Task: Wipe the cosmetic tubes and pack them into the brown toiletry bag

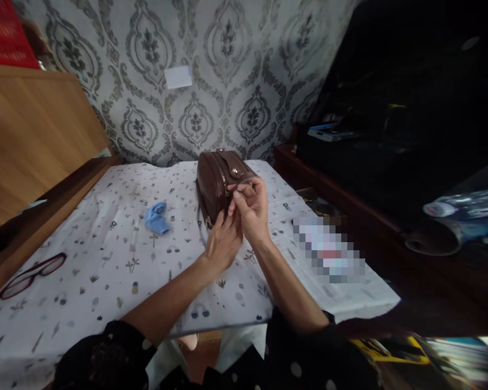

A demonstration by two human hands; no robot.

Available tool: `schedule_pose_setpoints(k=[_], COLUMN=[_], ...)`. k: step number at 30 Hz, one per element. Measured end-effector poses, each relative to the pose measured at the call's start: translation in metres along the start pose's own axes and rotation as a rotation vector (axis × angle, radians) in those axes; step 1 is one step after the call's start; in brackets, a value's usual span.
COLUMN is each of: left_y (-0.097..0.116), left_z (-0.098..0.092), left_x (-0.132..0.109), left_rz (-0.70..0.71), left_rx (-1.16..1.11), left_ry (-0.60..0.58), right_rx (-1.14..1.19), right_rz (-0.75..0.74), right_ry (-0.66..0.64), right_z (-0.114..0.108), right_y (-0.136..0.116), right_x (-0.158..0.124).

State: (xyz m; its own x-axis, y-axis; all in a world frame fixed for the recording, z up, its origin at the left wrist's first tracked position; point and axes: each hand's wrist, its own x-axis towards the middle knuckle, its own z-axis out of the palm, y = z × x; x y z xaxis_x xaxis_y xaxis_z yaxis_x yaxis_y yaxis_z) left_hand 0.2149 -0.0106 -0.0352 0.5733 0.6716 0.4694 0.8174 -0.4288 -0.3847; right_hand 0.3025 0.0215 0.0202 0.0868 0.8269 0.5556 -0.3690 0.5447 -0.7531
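Note:
A brown leather handbag [211, 179] stands on the patterned cloth near the wall, with gold-coloured fittings and a zip along its top edge. My left hand [224, 242] presses against the near lower side of the bag, its fingertips partly hidden along the seam. Just above and to the right, my right hand [252, 210] is closed in a pinch at the zip edge, thumb against the fingers. Whatever small part lies between those fingertips is covered by them. A crumpled blue cloth [157, 218] lies to the left of the bag.
Dark-red-framed glasses [32, 276] rest at the table's left side. A blurred-out flat object [329, 249] lies on the white tablecloth [117, 238] at right. Beyond the right edge are a dark screen [415, 108] and a clear plastic bottle [467, 205]. A wooden panel [36, 135] stands left.

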Motion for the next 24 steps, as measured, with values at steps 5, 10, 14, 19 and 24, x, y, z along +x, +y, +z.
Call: schedule_pose_setpoints(k=[5,10,14,19,24], left_y=[0.000,-0.001,-0.001,-0.002,-0.002], left_z=[-0.005,-0.009,-0.008,-0.008,-0.010], left_x=[0.000,-0.001,-0.002,-0.002,-0.002], left_rz=[0.000,0.005,0.016,0.011,0.011], left_rx=[-0.012,-0.038,-0.043,-0.038,-0.028], left_ry=[-0.033,-0.048,-0.055,-0.064,-0.070], right_rx=[-0.024,-0.091,-0.094,-0.113,-0.183], right_rz=[0.060,0.098,0.127,0.152,0.150], right_ry=[0.037,0.074,0.112,0.101,0.088], right_z=[-0.004,-0.006,-0.008,-0.008,-0.011], right_y=[0.000,0.002,0.005,0.005,0.000], right_x=[-0.005,-0.010,-0.010,-0.009,-0.014])
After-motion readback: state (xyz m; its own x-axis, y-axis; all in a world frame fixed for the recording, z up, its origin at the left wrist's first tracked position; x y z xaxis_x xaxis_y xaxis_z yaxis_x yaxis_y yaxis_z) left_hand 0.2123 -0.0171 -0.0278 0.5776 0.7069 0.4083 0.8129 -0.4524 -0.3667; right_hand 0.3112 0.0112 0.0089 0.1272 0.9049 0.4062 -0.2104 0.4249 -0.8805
